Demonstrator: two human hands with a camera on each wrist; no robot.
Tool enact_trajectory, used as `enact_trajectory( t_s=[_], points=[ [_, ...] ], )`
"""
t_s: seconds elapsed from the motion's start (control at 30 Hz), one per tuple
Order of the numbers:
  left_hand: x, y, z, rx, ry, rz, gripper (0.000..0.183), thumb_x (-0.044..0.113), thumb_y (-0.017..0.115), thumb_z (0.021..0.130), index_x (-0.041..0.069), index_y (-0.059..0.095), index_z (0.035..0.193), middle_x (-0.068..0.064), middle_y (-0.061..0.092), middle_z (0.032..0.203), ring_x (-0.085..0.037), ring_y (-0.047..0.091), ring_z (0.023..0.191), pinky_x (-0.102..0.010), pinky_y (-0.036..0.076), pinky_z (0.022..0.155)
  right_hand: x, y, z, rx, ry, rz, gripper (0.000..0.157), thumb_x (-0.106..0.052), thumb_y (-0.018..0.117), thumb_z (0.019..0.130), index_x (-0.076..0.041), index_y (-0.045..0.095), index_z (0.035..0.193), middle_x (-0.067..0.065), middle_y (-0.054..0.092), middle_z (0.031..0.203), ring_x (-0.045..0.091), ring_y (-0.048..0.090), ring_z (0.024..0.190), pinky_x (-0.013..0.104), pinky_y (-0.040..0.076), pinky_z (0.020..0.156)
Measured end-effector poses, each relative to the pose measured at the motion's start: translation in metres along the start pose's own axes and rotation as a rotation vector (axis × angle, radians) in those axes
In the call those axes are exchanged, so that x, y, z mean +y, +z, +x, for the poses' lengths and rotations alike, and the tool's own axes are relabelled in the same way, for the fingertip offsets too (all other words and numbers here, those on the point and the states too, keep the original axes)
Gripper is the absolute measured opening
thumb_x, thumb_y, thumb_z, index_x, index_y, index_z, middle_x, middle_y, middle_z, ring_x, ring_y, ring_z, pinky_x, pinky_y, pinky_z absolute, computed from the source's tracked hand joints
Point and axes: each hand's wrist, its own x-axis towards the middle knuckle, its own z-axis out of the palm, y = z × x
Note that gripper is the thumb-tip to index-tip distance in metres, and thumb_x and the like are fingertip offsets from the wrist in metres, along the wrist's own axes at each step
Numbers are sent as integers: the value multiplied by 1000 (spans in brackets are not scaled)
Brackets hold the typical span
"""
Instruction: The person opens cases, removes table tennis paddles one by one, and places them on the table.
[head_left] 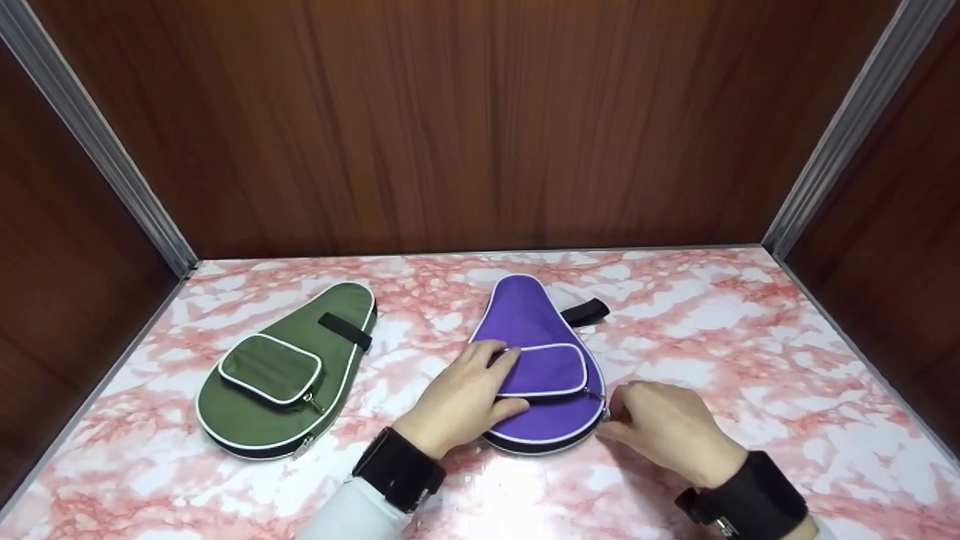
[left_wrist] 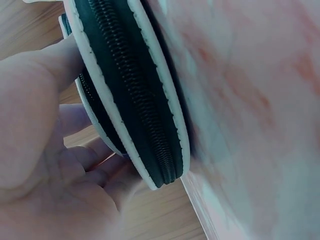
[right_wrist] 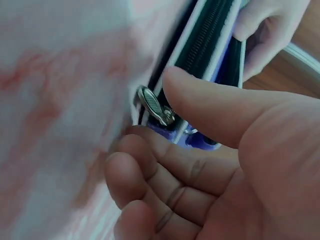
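A purple paddle-shaped case (head_left: pixel 517 315) with white piping lies on the table, its narrow end pointing away. My left hand (head_left: pixel 469 390) rests on its left side, fingertips on the raised front pocket (head_left: pixel 547 369) and thumb by the pocket's lower edge. A black zipper (left_wrist: pixel 135 85) runs round the case's side in the left wrist view. At the lower right edge, my right hand (head_left: pixel 664 424) has loosely bent fingers beside the metal zipper pull (right_wrist: pixel 151 101). In the right wrist view, the pull shows between thumb and index finger, with a gap to the thumb.
A green case (head_left: pixel 277 412) of the same shape lies to the left, with a front pocket and a black strap (head_left: pixel 345 331). The purple case's black strap (head_left: pixel 586 312) sticks out to its right. Wooden panels (head_left: pixel 480 127) enclose the marbled table (head_left: pixel 750 337) at back and sides.
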Motion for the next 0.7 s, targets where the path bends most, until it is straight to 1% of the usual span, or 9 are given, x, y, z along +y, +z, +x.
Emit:
enact_trajectory(
  t_s=[0.1, 0.2, 0.33, 0.5, 0.7],
  points=[
    [0, -1, 0, 1, -2, 3, 74, 47, 74, 106, 1, 55, 160, -22, 54, 157, -37, 51, 148, -48, 41, 123, -1, 4, 2, 32, -18, -17, 28, -31, 89, 90, -26, 66, 77, -13, 58, 74, 9, 54, 66, 45, 51, 67],
    [0, -2, 0, 2, -1, 3, 73, 47, 74, 106, 2, 55, 160, -22, 54, 156, -37, 51, 148, -48, 41, 124, -2, 7, 3, 52, -28, -33, 27, -22, 86, 90, -23, 63, 76, -11, 56, 75, 11, 52, 66, 46, 51, 67],
    [0, -1, 0, 3, 2, 5, 73, 47, 74, 106, 1, 55, 160, -22, 54, 156, -38, 52, 147, -48, 42, 123, -1, 10, 4, 39, -29, -46, 27, -14, 81, 90, -22, 61, 75, -9, 54, 74, 12, 51, 66, 47, 51, 67],
    [0, -1, 0, 7, 6, 12, 73, 47, 73, 106, 1, 56, 159, -22, 55, 155, -37, 52, 146, -47, 42, 123, -1, 11, 3, 22, -29, -69, 30, -12, 76, 91, -22, 54, 72, -7, 49, 70, 14, 49, 65, 47, 50, 65],
    [0, -1, 0, 3, 5, 19, 74, 48, 73, 106, 1, 55, 160, -21, 56, 154, -36, 53, 144, -47, 43, 122, -2, 11, 2, 24, -33, -74, 31, -15, 74, 94, -23, 55, 72, -7, 48, 67, 14, 49, 63, 48, 50, 64]
  ],
)
